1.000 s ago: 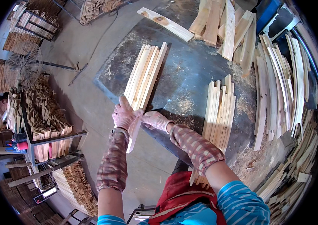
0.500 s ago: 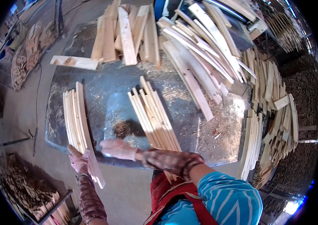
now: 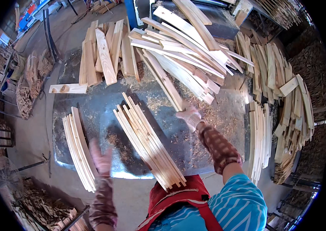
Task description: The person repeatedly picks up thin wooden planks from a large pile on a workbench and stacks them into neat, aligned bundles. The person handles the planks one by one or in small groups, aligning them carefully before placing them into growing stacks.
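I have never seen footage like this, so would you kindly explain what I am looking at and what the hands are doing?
This is one view from a wide fisheye camera worn on a person's head, looking down, so straight edges bend near the rim. The two gloved hands are the wearer's own. The right hand grips the end of a long wooden slat from the big heap ahead. The left hand is blurred, open and empty, beside a curved stack of slats. A second neat stack lies in the middle of the metal table, which is strewn with sawdust.
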Available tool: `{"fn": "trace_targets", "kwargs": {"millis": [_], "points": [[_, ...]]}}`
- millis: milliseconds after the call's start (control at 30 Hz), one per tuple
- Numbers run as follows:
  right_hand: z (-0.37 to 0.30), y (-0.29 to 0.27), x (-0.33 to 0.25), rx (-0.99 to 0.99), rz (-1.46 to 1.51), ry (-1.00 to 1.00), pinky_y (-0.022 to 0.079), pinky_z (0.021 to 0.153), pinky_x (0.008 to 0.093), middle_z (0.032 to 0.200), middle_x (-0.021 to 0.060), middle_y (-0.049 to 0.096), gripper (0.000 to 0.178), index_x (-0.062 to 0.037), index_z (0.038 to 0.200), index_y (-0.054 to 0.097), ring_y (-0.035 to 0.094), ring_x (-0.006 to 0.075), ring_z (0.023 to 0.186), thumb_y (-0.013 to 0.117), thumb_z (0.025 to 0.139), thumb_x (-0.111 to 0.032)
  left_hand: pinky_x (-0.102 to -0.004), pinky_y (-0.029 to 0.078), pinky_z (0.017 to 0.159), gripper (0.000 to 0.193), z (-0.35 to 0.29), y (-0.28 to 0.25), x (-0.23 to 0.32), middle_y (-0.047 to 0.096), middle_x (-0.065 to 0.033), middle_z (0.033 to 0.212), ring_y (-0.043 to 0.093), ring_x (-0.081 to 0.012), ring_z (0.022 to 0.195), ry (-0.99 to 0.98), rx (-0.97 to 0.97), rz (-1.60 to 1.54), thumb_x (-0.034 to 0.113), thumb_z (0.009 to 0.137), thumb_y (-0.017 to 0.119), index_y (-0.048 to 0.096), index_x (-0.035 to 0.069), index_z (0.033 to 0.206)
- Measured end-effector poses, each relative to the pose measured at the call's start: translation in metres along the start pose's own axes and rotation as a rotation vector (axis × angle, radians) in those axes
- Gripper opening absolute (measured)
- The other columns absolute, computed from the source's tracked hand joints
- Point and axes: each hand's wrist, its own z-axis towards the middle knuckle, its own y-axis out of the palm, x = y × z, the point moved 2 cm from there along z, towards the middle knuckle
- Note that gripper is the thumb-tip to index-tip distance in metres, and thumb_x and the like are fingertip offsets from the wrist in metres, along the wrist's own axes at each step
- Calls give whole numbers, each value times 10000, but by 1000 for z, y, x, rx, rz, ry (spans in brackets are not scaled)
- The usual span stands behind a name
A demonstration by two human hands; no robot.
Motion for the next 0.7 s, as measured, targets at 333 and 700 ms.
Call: {"fn": "trace_targets", "kwargs": {"millis": [333,700], "points": [[-86,46,22,-117,699,-163,561,816,351,1028,153,705,483,29,1234,622,674,227,899,690,864,-274,-388,624,808,618,12,245,172,673,-128,1177,695,-228,925,-1010,-438,-997,167,912,704,444,30,1455],[-153,24,150,-157,647,22,567,719,326,961,122,711,472,13,1320,589,686,213,790,645,954,-278,-360,590,774,393,-80,119,131,714,-98,1070,695,-210,879,-814,-597,-1015,85,914,689,577,-19,1276]]}}
